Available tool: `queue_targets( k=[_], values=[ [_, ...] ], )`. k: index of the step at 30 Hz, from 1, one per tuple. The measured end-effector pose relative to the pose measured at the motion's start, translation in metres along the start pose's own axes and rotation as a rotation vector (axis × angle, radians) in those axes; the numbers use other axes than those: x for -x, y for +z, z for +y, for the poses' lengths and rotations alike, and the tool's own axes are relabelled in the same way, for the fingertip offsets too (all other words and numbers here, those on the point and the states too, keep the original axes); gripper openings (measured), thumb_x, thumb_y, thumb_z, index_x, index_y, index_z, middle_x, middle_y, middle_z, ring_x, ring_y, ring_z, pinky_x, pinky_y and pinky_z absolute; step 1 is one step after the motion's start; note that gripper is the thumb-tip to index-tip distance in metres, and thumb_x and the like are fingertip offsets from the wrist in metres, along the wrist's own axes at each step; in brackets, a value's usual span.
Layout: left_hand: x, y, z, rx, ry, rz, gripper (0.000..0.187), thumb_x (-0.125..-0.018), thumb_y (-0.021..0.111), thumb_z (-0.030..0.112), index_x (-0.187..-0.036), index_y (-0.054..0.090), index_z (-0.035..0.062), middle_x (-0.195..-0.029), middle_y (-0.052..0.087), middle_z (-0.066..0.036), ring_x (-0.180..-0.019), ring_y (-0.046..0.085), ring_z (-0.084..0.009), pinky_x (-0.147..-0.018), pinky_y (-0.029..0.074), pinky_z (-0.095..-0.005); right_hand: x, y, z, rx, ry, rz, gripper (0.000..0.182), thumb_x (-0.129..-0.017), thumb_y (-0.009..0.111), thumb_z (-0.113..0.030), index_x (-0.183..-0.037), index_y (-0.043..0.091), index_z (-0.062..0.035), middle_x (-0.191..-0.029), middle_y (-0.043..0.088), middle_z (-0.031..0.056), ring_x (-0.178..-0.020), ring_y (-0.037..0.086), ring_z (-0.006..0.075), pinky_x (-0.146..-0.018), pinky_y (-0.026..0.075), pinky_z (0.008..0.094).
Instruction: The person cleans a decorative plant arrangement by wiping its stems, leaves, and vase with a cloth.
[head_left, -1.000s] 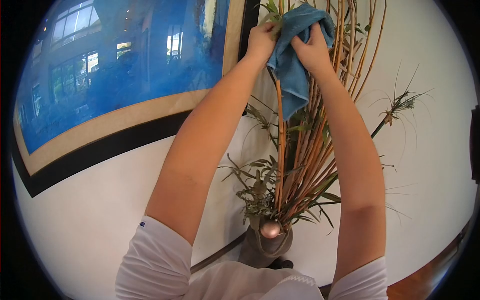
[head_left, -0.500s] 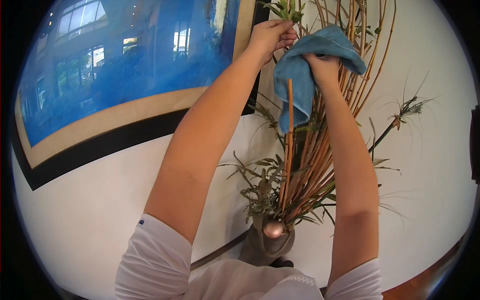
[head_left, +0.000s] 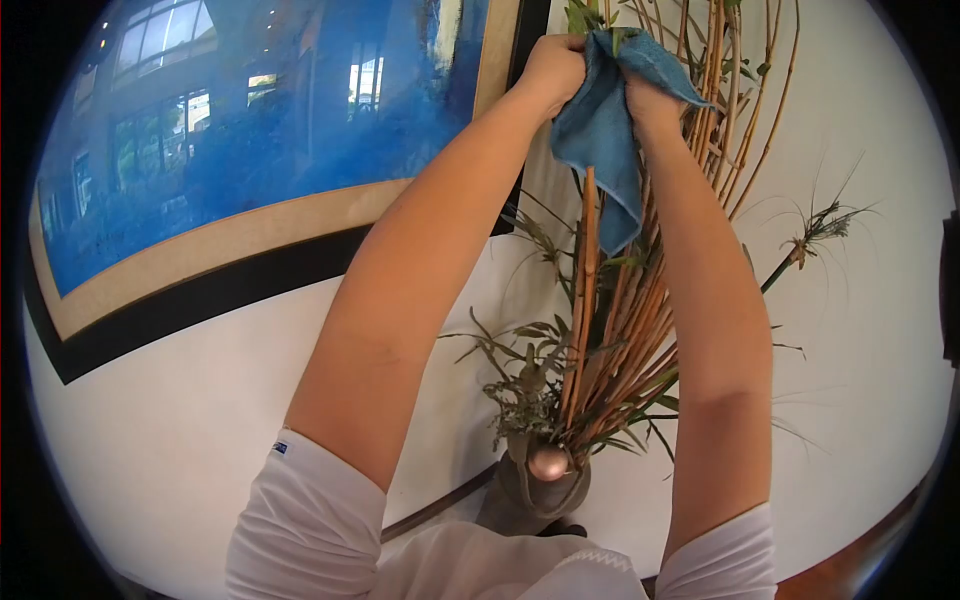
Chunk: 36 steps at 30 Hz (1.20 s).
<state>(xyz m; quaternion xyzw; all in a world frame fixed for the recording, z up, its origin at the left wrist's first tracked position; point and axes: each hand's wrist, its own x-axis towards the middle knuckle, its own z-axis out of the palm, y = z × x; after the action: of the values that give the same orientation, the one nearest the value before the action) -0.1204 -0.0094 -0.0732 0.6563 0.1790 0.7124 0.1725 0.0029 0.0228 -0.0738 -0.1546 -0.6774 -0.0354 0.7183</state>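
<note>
A blue cloth (head_left: 598, 135) hangs in folds between my two hands, high among the stalks. My right hand (head_left: 652, 104) is closed on its right part, the fingers mostly covered by fabric. My left hand (head_left: 556, 72) is closed at the cloth's left edge, pinching just below the green leaves (head_left: 580, 16) of a leafy stem; its fingertips are partly hidden. Part of that leaf cluster shows over the cloth's upper edge. Below the cloth, thin brown stalks (head_left: 640, 310) rise from a grey-brown vase (head_left: 535, 505) with a shiny pinkish ball (head_left: 548, 463) at its mouth.
A large framed blue picture (head_left: 270, 140) hangs close to my left arm, its black frame (head_left: 230, 275) beside the stalks. Darker foliage (head_left: 530, 385) spreads above the vase. A spiky dried sprig (head_left: 820, 228) sticks out right, before the white wall (head_left: 860, 330).
My right hand has brought the cloth up and left against the leaves. The left hand has moved slightly right and its fingers have closed more. The cloth now hangs between both hands.
</note>
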Motion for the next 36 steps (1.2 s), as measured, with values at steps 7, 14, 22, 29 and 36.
queue_targets(
  k=[7,14,22,29,36],
  values=[
    [-0.017,0.003,-0.024,0.184,0.103,0.018,0.017,-0.08,0.053,-0.002,-0.093,0.063,-0.0058,-0.081,0.064,-0.013,-0.072,0.06,-0.0188,-0.065,0.048,-0.0285,-0.003,0.001,0.006,-0.306,0.185,0.007,0.034,-0.08,0.062,-0.026,-0.102,0.06,0.0004,-0.102,0.061,0.0113,-0.094,0.056,0.0215,-0.081,0.043,0.034],
    [-0.015,0.002,-0.022,-0.098,0.203,0.005,0.02,-0.079,0.053,0.002,-0.095,0.064,-0.0029,-0.085,0.066,-0.013,-0.076,0.062,-0.0205,-0.068,0.048,-0.029,-0.011,-0.006,0.007,-0.12,0.098,0.021,0.028,-0.08,0.063,-0.02,-0.099,0.061,0.0009,-0.098,0.062,0.0101,-0.09,0.056,0.0201,-0.08,0.043,0.0333],
    [-0.016,0.007,-0.024,-0.241,0.286,0.057,0.02,-0.079,0.054,0.006,-0.093,0.064,-0.0027,-0.082,0.065,-0.017,-0.074,0.063,-0.0246,-0.069,0.048,-0.0317,-0.008,-0.012,0.006,-0.33,0.067,0.009,0.023,-0.081,0.061,-0.017,-0.095,0.062,0.0005,-0.094,0.063,0.0087,-0.086,0.057,0.0186,-0.078,0.044,0.0322],
    [-0.016,0.007,-0.023,-0.186,0.245,0.021,0.02,-0.079,0.056,0.007,-0.094,0.064,-0.0027,-0.081,0.065,-0.017,-0.073,0.063,-0.0242,-0.067,0.048,-0.0314,-0.011,-0.019,0.009,-0.096,-0.075,0.013,0.022,-0.081,0.06,-0.02,-0.096,0.063,-0.0031,-0.096,0.063,0.0105,-0.091,0.058,0.0241,-0.081,0.043,0.0346],
    [-0.013,0.008,-0.018,-0.201,0.229,0.024,0.022,-0.078,0.058,0.008,-0.095,0.064,-0.0038,-0.082,0.065,-0.018,-0.072,0.063,-0.0242,-0.066,0.048,-0.0314,-0.013,-0.024,0.015,0.056,-0.226,0.033,0.021,-0.081,0.057,-0.019,-0.096,0.063,-0.0054,-0.099,0.063,0.0112,-0.095,0.058,0.0274,-0.085,0.042,0.0365]
  ],
)
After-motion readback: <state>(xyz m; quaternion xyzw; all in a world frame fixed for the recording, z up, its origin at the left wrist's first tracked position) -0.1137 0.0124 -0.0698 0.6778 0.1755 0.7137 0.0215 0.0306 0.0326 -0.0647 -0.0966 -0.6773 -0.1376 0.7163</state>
